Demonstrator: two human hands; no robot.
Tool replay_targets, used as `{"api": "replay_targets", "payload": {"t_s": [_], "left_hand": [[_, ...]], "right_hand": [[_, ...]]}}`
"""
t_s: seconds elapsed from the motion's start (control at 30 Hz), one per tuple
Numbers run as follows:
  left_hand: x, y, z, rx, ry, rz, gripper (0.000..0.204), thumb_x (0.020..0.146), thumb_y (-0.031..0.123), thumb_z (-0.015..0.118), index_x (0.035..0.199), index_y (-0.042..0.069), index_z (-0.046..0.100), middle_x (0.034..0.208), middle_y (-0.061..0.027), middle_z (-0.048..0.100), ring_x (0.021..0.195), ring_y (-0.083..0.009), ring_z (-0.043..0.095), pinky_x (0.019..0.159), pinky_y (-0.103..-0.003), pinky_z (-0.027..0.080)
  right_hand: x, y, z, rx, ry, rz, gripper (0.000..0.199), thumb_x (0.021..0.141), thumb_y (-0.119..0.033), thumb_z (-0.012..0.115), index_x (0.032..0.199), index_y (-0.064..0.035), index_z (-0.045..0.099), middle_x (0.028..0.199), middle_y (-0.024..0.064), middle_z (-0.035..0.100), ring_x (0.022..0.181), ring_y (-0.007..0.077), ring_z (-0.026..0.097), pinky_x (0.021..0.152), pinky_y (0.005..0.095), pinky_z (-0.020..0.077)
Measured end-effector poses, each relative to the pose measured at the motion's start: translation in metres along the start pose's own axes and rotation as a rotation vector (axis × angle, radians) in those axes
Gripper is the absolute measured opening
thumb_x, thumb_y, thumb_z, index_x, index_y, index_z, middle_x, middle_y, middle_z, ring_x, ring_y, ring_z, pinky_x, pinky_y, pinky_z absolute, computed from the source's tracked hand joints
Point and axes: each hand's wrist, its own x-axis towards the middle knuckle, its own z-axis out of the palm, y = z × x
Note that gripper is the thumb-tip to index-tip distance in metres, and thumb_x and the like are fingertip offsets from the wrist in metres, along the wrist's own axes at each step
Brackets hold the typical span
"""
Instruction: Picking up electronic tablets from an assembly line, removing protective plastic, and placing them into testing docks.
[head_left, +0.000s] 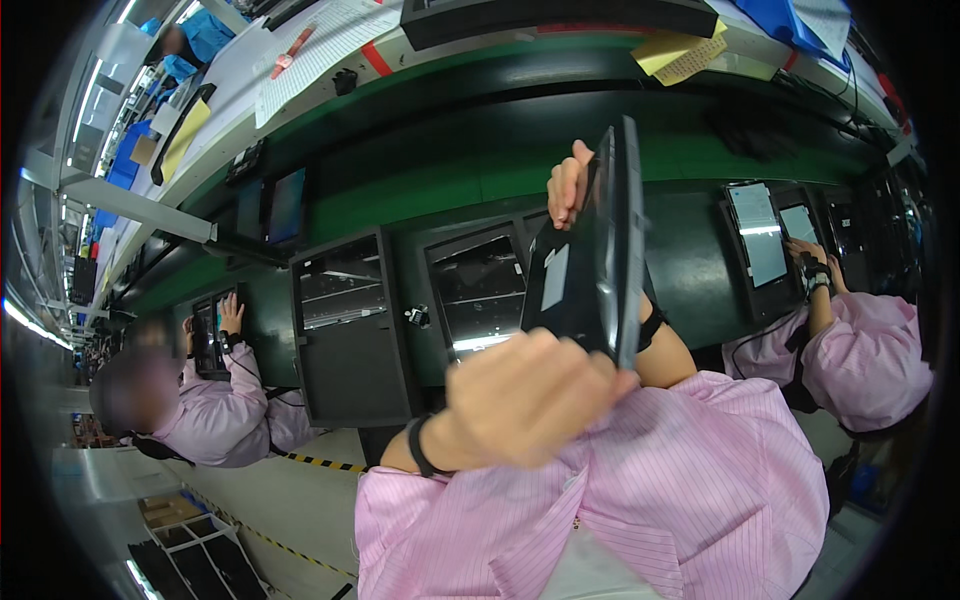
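Both my hands hold a thin, flat black screen-like panel point(622, 250), tipped up almost on edge above the bench. My left hand point(530, 395), blurred by motion, is closed on its near edge. Behind the panel runs my right forearm; the fingers of my right hand point(568, 185) curl at its far end. A pale label point(555, 278) shows on a black surface left of the panel's edge. Under and left of my hands lies a black tray point(430, 275) holding a glossy dark panel. Whether the held thing is a bare screen or a whole device, I cannot tell.
Another black tray point(298, 350) lies on the green bench point(690, 215) to the left, beside a small metallic piece point(418, 317). Co-workers in pink sit at the left point(215, 400) and right point(865, 355). A white shelf point(390, 62) with papers runs along the back.
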Motion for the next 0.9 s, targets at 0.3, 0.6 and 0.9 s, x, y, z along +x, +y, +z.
{"api": "replay_targets", "payload": {"t_s": [0.3, 0.6, 0.9], "left_hand": [[-0.003, -0.043, 0.015, -1.351, -0.18, -1.076, 0.053, 0.096, 0.044, 0.026, 0.091, -0.001, 0.054, 0.067, -0.0026, 0.054, 0.05, -0.0066, 0.048, 0.041, -0.019, 0.033], [0.029, -0.086, 0.037, -1.482, -0.112, -0.969, 0.022, 0.092, 0.024, 0.051, 0.081, 0.004, 0.053, 0.059, 0.0008, 0.049, 0.043, -0.0047, 0.043, 0.039, -0.018, 0.034], [0.043, -0.08, 0.039, -0.808, -0.001, -0.76, 0.022, 0.088, 0.02, 0.056, 0.073, 0.004, 0.055, 0.055, 0.0032, 0.05, 0.044, -0.0008, 0.044, 0.039, -0.015, 0.031]], "right_hand": [[0.002, -0.017, 0.033, -0.306, 0.306, -0.002, 0.056, 0.095, -0.032, 0.04, 0.043, -0.0089, 0.037, 0.041, -0.0005, 0.034, 0.037, 0.0058, 0.029, 0.037, 0.0218, 0.0191], [-0.016, -0.01, 0.052, -0.225, 0.484, 0.192, 0.048, 0.093, -0.035, 0.04, 0.061, -0.0014, 0.052, 0.045, 0.0075, 0.049, 0.031, 0.0146, 0.047, 0.031, 0.0239, 0.0376], [-0.017, 0.0, 0.044, -0.241, 0.382, 0.127, 0.047, 0.094, -0.036, 0.038, 0.062, -0.0035, 0.051, 0.048, 0.0048, 0.047, 0.037, 0.013, 0.044, 0.036, 0.0249, 0.0384]]}}
